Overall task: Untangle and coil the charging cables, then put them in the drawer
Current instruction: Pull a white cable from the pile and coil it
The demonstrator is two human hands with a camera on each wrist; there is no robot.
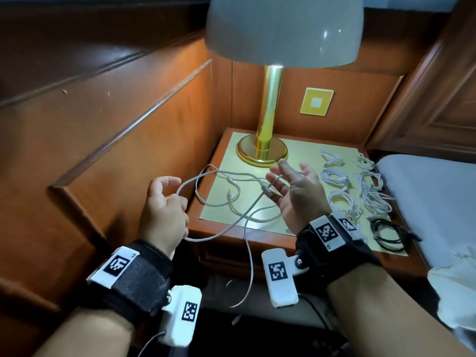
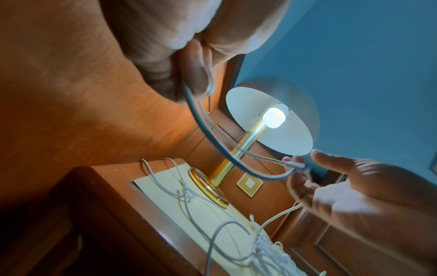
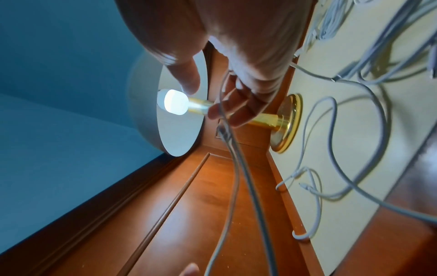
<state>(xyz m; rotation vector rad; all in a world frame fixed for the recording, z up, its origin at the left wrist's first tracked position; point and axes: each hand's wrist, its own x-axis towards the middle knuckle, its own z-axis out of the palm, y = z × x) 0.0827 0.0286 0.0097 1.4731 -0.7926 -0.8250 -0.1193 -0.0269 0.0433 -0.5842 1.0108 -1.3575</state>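
Head view: a grey charging cable (image 1: 221,202) is grasped in the curled left hand (image 1: 164,210) and draped across the flat, released right hand (image 1: 296,194); its loops are spread over the bench (image 1: 231,222) beside a brass lamp (image 1: 262,148). Coiled white cables (image 1: 342,199) and a black coil (image 1: 389,235) are laid to the right.

Left wrist view: the cable (image 2: 208,130) is pinched by the fingers (image 2: 196,74).

Right wrist view: the cable (image 3: 243,177) is seen crossing straight fingers (image 3: 238,104).

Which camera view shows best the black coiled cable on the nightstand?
The head view: the black coiled cable lies there whole, at the nightstand's front right corner. Neither wrist view shows it; they show only pale cables.
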